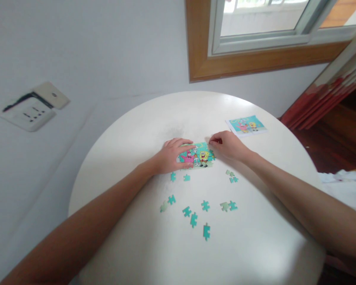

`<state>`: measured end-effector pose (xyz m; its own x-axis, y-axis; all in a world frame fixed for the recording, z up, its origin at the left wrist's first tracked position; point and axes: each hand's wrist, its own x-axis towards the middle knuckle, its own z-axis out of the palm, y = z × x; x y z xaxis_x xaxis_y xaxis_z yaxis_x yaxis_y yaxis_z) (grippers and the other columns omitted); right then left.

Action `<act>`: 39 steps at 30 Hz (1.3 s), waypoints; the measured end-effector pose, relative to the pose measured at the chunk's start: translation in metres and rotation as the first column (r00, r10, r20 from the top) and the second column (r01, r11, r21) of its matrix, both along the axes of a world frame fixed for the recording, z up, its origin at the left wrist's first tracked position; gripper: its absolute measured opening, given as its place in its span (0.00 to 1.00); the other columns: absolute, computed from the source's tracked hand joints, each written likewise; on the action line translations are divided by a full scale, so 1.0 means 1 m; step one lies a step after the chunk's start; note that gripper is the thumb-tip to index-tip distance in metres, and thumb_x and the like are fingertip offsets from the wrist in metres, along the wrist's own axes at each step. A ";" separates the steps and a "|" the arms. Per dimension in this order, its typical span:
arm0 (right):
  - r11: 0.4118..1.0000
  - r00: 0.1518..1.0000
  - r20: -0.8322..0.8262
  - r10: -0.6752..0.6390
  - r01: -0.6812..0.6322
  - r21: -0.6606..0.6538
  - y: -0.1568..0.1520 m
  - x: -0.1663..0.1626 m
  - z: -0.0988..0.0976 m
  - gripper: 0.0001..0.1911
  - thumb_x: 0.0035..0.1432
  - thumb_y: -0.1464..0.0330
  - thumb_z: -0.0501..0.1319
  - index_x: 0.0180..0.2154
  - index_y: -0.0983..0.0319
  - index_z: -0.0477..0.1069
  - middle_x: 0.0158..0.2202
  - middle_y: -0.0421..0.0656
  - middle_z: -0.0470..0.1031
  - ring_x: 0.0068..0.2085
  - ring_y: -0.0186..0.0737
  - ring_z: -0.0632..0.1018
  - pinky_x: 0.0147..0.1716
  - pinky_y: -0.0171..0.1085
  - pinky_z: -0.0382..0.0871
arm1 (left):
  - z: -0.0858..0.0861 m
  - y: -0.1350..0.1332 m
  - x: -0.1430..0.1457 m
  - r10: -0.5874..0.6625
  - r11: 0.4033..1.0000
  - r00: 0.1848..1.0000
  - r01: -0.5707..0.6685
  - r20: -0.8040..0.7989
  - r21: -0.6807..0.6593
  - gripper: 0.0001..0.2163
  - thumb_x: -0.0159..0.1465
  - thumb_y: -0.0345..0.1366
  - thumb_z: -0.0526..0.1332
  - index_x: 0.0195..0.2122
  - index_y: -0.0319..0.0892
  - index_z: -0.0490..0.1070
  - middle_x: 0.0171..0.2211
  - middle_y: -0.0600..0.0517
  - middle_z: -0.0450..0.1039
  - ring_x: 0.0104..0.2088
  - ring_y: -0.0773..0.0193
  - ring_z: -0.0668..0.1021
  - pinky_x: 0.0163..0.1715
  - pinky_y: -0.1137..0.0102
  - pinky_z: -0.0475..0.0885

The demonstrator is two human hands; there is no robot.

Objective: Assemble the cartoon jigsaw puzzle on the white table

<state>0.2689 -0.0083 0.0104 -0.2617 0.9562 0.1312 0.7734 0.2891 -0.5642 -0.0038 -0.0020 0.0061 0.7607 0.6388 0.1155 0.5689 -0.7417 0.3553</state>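
A partly built cartoon jigsaw puzzle lies in the middle of a round white table. My left hand rests flat on the puzzle's left part, fingers stretched over its top edge. My right hand sits at the puzzle's upper right corner with the fingertips pinched together; what they hold is too small to make out. Several loose teal puzzle pieces lie scattered on the table nearer to me.
A small reference picture card lies at the far right of the table. A white wall with a socket plate is on the left. A wood-framed window and red curtain stand behind.
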 end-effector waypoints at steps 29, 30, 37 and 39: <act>0.998 0.984 0.172 -0.049 0.055 -0.028 -0.011 0.001 0.011 0.10 0.50 0.75 0.57 0.29 0.62 0.76 0.28 0.48 0.77 0.28 0.41 0.72 0.29 0.40 0.58 | 0.002 0.000 0.002 0.028 0.999 0.996 -0.024 0.089 -0.036 0.28 0.66 0.54 0.60 0.64 0.48 0.65 0.63 0.44 0.66 0.63 0.48 0.67 0.64 0.51 0.59; 0.998 0.985 0.163 -0.053 0.059 -0.033 -0.011 0.000 0.010 0.10 0.50 0.76 0.57 0.29 0.62 0.76 0.27 0.48 0.77 0.28 0.40 0.72 0.28 0.39 0.57 | 0.001 0.002 0.002 0.049 0.998 0.988 -0.043 0.147 -0.042 0.26 0.68 0.52 0.58 0.63 0.47 0.65 0.62 0.44 0.66 0.62 0.50 0.68 0.64 0.53 0.60; 0.997 0.985 0.166 -0.051 0.059 -0.042 -0.011 0.000 0.011 0.09 0.52 0.75 0.56 0.30 0.63 0.75 0.28 0.47 0.77 0.29 0.40 0.71 0.30 0.39 0.57 | -0.002 0.019 -0.008 0.412 0.911 0.810 -0.350 0.418 -0.219 0.16 0.66 0.35 0.56 0.54 0.39 0.73 0.51 0.44 0.77 0.49 0.58 0.79 0.52 0.63 0.75; 0.997 0.983 0.176 -0.053 0.062 -0.046 -0.011 0.000 0.012 0.09 0.52 0.74 0.56 0.30 0.63 0.75 0.28 0.47 0.77 0.29 0.40 0.72 0.30 0.39 0.58 | -0.001 0.022 -0.011 0.474 0.880 0.783 -0.409 0.402 -0.241 0.14 0.64 0.34 0.58 0.49 0.38 0.76 0.46 0.45 0.80 0.45 0.59 0.81 0.49 0.64 0.77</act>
<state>0.2686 -0.0195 0.0222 -0.2209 0.9745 0.0395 0.8755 0.2159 -0.4323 -0.0150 0.0199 0.0054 0.2804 0.9257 0.2539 0.5830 -0.3744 0.7211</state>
